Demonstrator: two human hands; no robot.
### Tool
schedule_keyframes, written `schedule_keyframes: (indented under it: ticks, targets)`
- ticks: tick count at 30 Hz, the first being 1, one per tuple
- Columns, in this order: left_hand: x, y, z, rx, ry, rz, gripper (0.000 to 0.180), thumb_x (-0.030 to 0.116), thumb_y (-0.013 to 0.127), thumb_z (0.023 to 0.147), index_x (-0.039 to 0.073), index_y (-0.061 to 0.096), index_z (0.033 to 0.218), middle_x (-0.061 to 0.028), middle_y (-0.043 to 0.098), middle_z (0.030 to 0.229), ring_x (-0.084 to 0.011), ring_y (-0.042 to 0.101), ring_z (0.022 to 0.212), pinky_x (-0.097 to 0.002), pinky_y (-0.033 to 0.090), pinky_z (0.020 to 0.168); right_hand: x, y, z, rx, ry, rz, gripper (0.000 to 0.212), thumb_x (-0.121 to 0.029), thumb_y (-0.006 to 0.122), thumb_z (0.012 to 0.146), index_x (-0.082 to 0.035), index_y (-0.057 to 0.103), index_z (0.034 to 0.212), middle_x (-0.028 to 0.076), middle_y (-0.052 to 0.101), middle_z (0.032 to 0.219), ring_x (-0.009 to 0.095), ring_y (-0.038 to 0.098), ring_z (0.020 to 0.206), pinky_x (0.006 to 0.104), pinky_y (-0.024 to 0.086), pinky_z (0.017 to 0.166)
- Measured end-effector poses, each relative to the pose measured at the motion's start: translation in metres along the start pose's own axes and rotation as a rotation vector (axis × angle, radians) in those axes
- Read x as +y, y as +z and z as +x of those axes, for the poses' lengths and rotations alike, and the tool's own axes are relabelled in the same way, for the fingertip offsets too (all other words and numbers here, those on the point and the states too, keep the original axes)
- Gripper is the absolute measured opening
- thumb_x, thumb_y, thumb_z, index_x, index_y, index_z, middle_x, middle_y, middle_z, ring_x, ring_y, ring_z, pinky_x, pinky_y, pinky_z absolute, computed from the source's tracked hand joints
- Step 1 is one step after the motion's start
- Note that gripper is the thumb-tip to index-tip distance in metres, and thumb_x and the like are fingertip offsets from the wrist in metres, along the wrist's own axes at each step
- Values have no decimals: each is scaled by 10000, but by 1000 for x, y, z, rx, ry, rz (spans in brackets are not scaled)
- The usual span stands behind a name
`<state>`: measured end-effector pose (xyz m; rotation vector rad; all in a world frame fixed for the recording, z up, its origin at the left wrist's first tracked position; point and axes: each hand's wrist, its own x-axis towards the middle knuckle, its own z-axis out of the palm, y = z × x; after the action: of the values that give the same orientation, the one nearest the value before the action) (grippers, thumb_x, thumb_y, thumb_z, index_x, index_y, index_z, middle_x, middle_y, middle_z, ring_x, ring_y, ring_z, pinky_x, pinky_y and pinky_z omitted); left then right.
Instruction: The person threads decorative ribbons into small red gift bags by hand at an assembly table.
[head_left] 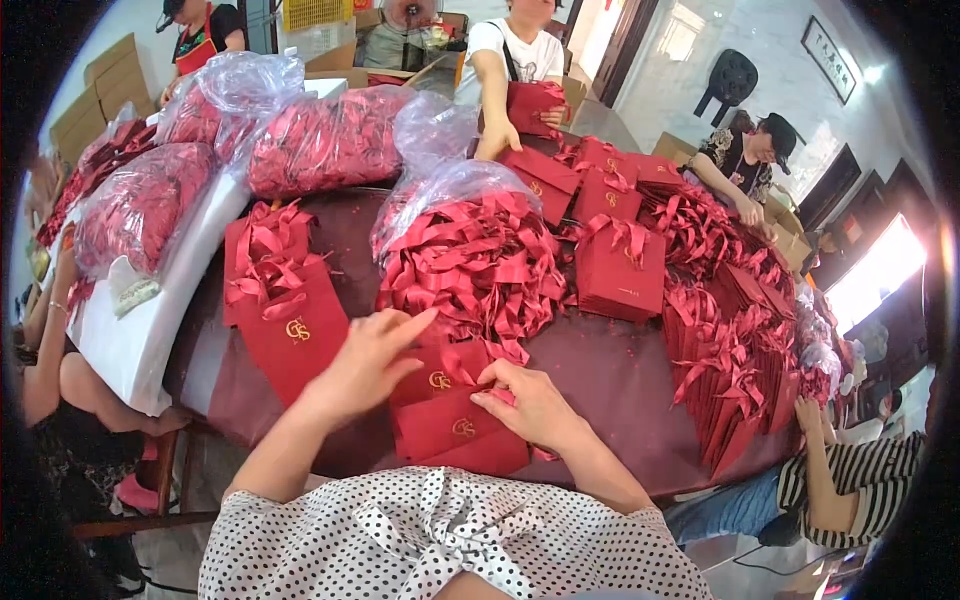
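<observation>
Red paper gift bags (465, 440) with gold lettering lie overlapped in front of me, near the table's edge. My right hand (535, 405) is closed over their right side, its thumb and fingertips pinching a red ribbon (468, 362) at the bags' upper edge. Above the bags' left side is my left hand (365, 360), fingers apart and nothing in them. Just beyond both hands, a large heap of red ribbons (465, 265) spills out of a clear plastic bag (465, 185). Left of my left hand lie more red gift bags (300, 335) with bows.
Stacked red bags (620, 270) and ribboned bundles (730, 340) cover the table's right side. Filled plastic sacks (325, 140) stand at the far left. Across the table, one person (515, 60) holds red bags; other people work around the dark tabletop (600, 400).
</observation>
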<state>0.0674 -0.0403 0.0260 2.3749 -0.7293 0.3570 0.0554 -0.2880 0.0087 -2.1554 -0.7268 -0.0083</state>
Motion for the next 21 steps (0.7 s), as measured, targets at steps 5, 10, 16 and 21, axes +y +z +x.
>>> schedule_keyframes:
  ticks: [5,10,16,21]
  targets:
    - [12,27,-21,-63,77,-350,417,172,705,796,68,515,1152,-87,549,904,-274,493,901,-371,380,812,-5,-2,-5,-5,-19,14,229,-190,668,839,-32,521,915,147,603,765,313,625,707,387,487,628]
    - [13,39,-29,-192,-168,-520,220,198,709,802,48,548,800,-77,525,788,-252,460,838,-361,372,787,-13,-18,-14,-74,65,-14,351,-216,687,826,-66,512,1091,146,615,771,315,631,712,388,492,632]
    - [0,48,-30,-63,-10,-424,291,201,695,806,33,507,660,-83,472,712,-238,430,797,-356,349,738,-6,-75,-69,-61,264,282,169,-31,712,776,-22,603,905,36,615,763,121,586,689,254,457,612]
    - [-1,48,-30,-56,-33,-385,310,188,707,778,40,476,635,-87,459,710,-243,425,800,-361,343,730,-12,-82,-95,-4,57,716,208,92,711,691,5,608,849,68,600,800,147,569,706,268,446,637]
